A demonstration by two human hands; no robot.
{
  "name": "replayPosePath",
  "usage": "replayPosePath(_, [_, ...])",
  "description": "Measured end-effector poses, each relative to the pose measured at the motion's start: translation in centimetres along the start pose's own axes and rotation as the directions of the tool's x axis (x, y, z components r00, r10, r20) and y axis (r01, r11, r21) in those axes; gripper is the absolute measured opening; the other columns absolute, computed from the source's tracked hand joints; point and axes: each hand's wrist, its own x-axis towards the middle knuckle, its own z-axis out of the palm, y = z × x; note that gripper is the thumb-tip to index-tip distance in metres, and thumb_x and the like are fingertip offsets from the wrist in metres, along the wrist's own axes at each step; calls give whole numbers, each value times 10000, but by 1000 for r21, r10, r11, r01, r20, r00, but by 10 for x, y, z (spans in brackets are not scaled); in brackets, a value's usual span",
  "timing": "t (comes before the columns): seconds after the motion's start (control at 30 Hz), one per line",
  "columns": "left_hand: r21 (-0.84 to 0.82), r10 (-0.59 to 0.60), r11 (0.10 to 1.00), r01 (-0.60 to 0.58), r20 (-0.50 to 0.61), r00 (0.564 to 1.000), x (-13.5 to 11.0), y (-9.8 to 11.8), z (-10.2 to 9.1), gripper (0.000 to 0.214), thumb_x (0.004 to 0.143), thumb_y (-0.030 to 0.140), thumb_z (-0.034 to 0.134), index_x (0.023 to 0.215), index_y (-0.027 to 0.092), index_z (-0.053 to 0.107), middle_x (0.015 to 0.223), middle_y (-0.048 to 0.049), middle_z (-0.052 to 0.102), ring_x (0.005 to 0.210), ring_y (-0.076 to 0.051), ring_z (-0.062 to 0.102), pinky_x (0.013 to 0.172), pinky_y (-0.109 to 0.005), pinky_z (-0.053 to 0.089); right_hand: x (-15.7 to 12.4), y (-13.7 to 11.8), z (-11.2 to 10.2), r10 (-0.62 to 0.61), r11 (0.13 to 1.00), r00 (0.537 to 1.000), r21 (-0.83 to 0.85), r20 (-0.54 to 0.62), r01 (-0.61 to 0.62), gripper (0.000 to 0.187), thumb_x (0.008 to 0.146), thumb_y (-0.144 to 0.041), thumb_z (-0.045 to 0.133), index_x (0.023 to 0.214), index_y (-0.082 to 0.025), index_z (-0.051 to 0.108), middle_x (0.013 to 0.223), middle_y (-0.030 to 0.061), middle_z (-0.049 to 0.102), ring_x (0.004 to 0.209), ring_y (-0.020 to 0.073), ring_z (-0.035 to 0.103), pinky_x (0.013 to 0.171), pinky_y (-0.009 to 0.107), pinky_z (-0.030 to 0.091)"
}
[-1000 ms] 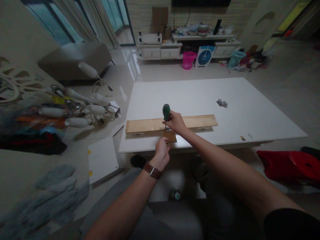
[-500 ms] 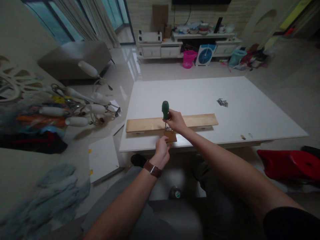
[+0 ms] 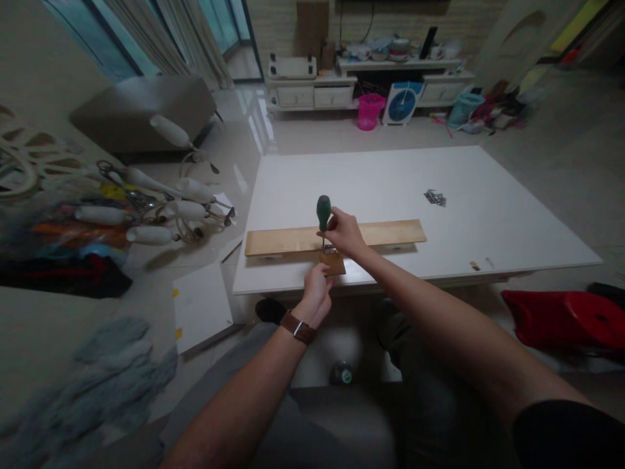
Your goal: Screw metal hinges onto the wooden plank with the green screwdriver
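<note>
A green-handled screwdriver (image 3: 323, 212) stands upright, its tip down at a small metal hinge (image 3: 330, 249) by the front edge of a long wooden board (image 3: 283, 241). My right hand (image 3: 346, 234) is closed on the screwdriver, fingers around its lower part. My left hand (image 3: 317, 286), with a brown watch strap on the wrist, pinches the near left corner of a small brown wooden piece (image 3: 334, 264). That piece lies against the hinge, in front of the board. The board rests slightly raised on the white tabletop (image 3: 371, 182).
Several metal hinges (image 3: 435, 198) lie in a pile at the table's right. A red stool (image 3: 561, 318) is on the floor to the right. At left are a lamp with several white arms (image 3: 185, 210) and a white panel (image 3: 202, 309). A bottle (image 3: 342, 373) stands between my legs.
Both hands stay in place, with the same hold on the screwdriver and brown piece. My right fingers have shifted slightly around the screwdriver. The view has moved a little.
</note>
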Motion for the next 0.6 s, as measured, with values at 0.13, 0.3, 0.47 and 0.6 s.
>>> replayPosePath(0.13, [1, -3, 1000, 3, -4, 1000, 2, -1, 0, 164, 728, 42, 578, 683, 190, 523, 786, -1, 594, 847, -161, 553, 777, -319, 436, 1, 0, 0, 13, 1000, 1000, -15, -9, -13, 309, 683, -104, 828, 926, -220, 676, 669, -66, 647, 643, 144, 596, 658, 264, 419])
replayPosePath(0.3, [0, 0, 1000, 0, 4, 1000, 2, -1, 0, 160, 723, 47, 580, 682, 190, 520, 806, -3, 605, 847, -157, 556, 760, -313, 425, 2, 1, 2, -5, 1000, 1000, -1, 26, 5, 265, 719, -109, 773, 939, -212, 668, 689, -52, 659, 656, 151, 602, 667, 271, 425])
replayPosePath(0.47, [-2, -12, 1000, 12, 17, 1000, 1, -1, 0, 163, 736, 38, 565, 673, 185, 531, 813, -2, 604, 834, -148, 548, 766, -310, 417, 2, 4, 3, -50, 998, 998, 24, 37, 49, 253, 710, -98, 729, 906, -218, 623, 710, -52, 633, 684, 161, 612, 668, 275, 445])
replayPosePath(0.6, [-4, -3, 1000, 4, 28, 1000, 0, -1, 0, 184, 763, 28, 551, 660, 179, 538, 807, -3, 597, 821, -143, 530, 770, -313, 415, 1, 5, 3, -34, 998, 999, 52, 23, 33, 308, 692, -135, 798, 917, -225, 609, 726, -60, 632, 688, 159, 622, 675, 276, 459])
